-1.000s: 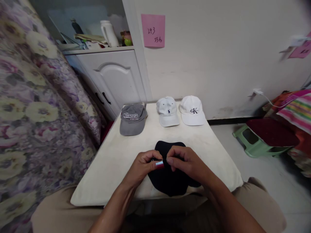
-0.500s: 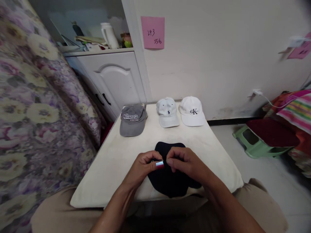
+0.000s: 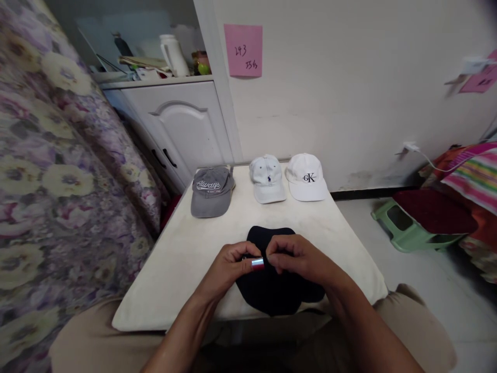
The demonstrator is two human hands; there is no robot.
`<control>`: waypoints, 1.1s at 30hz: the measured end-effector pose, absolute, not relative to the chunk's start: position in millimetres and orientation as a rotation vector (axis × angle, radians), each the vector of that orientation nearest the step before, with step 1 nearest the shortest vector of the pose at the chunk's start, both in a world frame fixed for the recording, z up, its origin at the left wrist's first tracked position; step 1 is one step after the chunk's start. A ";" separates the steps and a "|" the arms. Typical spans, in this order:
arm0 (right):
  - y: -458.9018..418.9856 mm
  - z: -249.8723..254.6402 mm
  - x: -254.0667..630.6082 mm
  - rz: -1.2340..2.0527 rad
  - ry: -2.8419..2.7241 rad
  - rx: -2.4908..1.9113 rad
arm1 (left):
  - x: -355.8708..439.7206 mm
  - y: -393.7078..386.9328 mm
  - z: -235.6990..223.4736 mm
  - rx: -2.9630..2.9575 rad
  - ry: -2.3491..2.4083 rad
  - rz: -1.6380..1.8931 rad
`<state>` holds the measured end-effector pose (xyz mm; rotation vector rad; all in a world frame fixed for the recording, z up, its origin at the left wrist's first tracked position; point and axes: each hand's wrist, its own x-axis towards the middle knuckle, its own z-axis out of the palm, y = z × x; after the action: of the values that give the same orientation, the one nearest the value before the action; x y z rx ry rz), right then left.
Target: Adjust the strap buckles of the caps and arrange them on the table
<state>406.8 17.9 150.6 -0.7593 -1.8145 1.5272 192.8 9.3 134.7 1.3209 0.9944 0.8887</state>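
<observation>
Evidently, close fingertip work is in hand at the black cap (image 3: 272, 295), which lies near the person's edge of the worktop (image 3: 174, 269). The left hand (image 3: 227, 267) reaches in from the cap's left, its thumb and index finger drawn together in a pinch over the cap's middle; a small shiny patch, silvery and red (image 3: 257, 264), shows at the thumb's tip, and I can't tell whether it is held or worn. The right hand (image 3: 301, 259) comes in from the cap's right, thumb and forefinger likewise closed on it, the other fingers curled under. Just which part of the cap sits between the fingertips is hidden. From such a pose, I'd judge that any adjustment asks for small, matched finger motions and steady wrists, since dark fabric hides the detail. Both forearms slant inward from the near side of the cap, wrists low, and the two sets of fingertips almost meet, a narrow gap between them. Beyond the black cap, off to its left, rests the grey cap (image 3: 212, 199); the pale blue cap (image 3: 267, 181) sits straight behind it, with the white cap (image 3: 306, 178) farther to its right.
</observation>
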 end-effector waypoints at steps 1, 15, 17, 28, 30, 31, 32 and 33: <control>18.1 150.3 407.0 1.531 -1.813 -0.765 | 192.9 9.2 135.0 1.326 0.991 0.884; 21.4 147.1 404.0 1.727 -1.646 -0.755 | 193.8 10.2 136.5 1.315 1.029 0.901; 22.5 143.4 403.4 1.805 -1.571 -0.761 | 194.5 9.8 137.2 1.314 1.040 0.901; 27.7 126.1 395.1 2.077 -1.296 -0.648 | 192.7 9.9 135.7 1.321 1.036 0.915; 28.1 126.1 394.6 2.039 -1.326 -0.667 | 192.9 9.9 135.9 1.323 1.042 0.920; 28.1 126.6 395.0 2.007 -1.361 -0.683 | 193.1 9.9 136.0 1.327 1.048 0.918; 28.0 127.4 395.6 1.963 -1.407 -0.705 | 193.3 9.8 136.2 1.332 1.054 0.915; 27.6 128.4 396.4 1.910 -1.460 -0.732 | 193.6 9.7 136.4 1.338 1.058 0.911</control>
<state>396.4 27.6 128.4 -0.7317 -1.4601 1.9096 193.6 9.7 136.4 1.3383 1.0580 0.9108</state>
